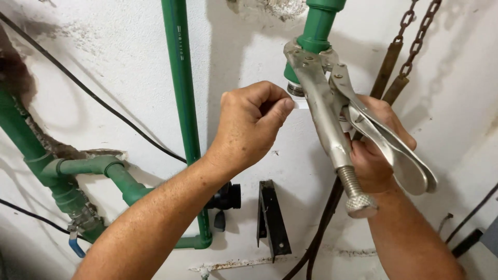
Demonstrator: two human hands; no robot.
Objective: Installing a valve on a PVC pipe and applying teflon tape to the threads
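Silver locking pliers [332, 129] are clamped on a green pipe fitting [316, 28] at the top centre, and their handles hang down to the right. A metal threaded end [294, 89] shows just below the fitting. My left hand [251, 124] pinches a strip of thin white tape [302, 105] between thumb and forefinger, right beside that thread. My right hand [373, 155] is curled behind the pliers' handles. A bit of white roll [343, 122] shows in its fingers, though most of it is hidden.
A tall green pipe [181, 78] runs down the white wall left of my hands. Green pipework [88, 167] with a blue valve handle [77, 248] sits lower left. A black bracket [272, 218], black cables [321, 228] and rusty chains [415, 41] hang nearby.
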